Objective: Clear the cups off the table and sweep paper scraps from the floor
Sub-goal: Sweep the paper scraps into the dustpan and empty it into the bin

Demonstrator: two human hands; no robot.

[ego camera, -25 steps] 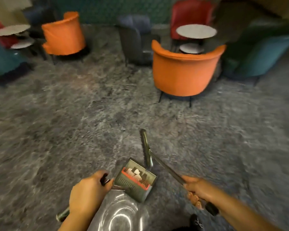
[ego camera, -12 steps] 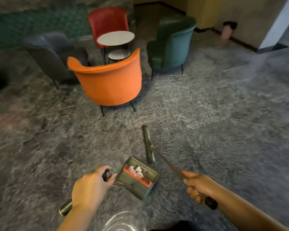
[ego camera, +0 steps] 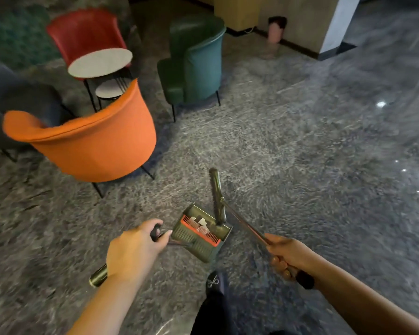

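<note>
Open floor [ego camera: 312, 146] lay ahead and right. An orange chair [ego camera: 94, 146] stood near on the left, a teal chair [ego camera: 198, 66] behind it.

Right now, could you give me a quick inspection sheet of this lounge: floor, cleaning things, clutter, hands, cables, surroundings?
Surface: grey speckled floor, glossy at right; no scraps seen on it.
Job's things: green dustpan holding pale paper scraps; broom head at the pan's mouth. No cups seen on the round table.
Clutter: nothing seen.
Hands: left hand grips the dustpan handle; right hand grips the broom handle.
Cables: nothing seen for certain.
Surroundings: orange chair, red chair, green chair, pink bin by the wall.
</note>
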